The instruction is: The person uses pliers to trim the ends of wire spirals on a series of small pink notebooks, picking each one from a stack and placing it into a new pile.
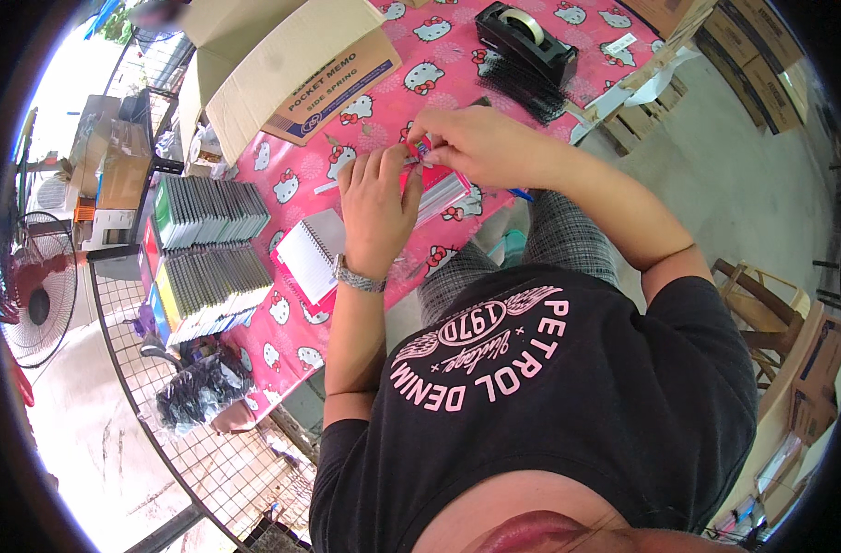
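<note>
The big brown cardboard box (333, 88) at the far left has dark letters and a blue band printed on its side. The black cloth T-shirt (568, 369) has pale pink letters in a curve. A small white sticker (620, 43) at the far right has dark marks too tiny to read.

The right hand (476, 143) has its thumb and finger pinched close on a small bright piece (421, 147) with many colours. The left hand (381, 194) has bent fingers right beside it. I cannot tell if the left fingers grip it too. The piece is between the two hands, at the far end of a flat pink pad (443, 198) on the table. The fingers hide most of the piece and part of the pad.

To the left of the pad is an open spiral notebook (307, 253) with white pages. Farther left are rows of wire-bound notebooks (213, 217). A black tape holder (531, 41) is at the far right, with black wire coils (528, 94) just nearer. A pink tablecloth (278, 318) with white cats lies under them.
</note>
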The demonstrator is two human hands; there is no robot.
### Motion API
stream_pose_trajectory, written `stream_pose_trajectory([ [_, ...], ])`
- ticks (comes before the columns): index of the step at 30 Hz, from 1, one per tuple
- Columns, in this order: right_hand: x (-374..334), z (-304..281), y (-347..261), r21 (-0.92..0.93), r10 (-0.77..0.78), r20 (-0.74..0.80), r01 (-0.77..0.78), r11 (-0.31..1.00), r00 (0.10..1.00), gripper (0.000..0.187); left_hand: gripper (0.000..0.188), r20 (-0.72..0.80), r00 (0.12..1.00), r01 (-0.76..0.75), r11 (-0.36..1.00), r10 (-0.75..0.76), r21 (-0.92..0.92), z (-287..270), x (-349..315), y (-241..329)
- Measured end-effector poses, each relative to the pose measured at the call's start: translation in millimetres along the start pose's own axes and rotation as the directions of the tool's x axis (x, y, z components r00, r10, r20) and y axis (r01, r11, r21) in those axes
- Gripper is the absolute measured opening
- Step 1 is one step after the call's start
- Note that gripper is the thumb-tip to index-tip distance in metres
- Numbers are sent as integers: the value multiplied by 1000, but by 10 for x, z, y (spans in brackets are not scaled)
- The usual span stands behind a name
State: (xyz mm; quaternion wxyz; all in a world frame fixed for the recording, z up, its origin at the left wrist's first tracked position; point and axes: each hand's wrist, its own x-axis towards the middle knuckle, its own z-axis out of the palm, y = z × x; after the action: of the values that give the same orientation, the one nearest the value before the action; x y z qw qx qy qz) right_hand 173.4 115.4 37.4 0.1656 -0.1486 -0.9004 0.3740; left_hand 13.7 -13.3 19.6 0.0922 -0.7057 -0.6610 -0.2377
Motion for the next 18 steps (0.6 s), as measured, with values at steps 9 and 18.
stream_pose_trajectory([
  [9,272,34,125,646,266,283,-388,657,921,33,20,14,996,90,993,-89,-80,-22,-171,-112],
  [18,353,915,1710,-502,326,-241,-405,764,914,56,26,-75,992,118,973,-105,201,-35,-101,-29],
])
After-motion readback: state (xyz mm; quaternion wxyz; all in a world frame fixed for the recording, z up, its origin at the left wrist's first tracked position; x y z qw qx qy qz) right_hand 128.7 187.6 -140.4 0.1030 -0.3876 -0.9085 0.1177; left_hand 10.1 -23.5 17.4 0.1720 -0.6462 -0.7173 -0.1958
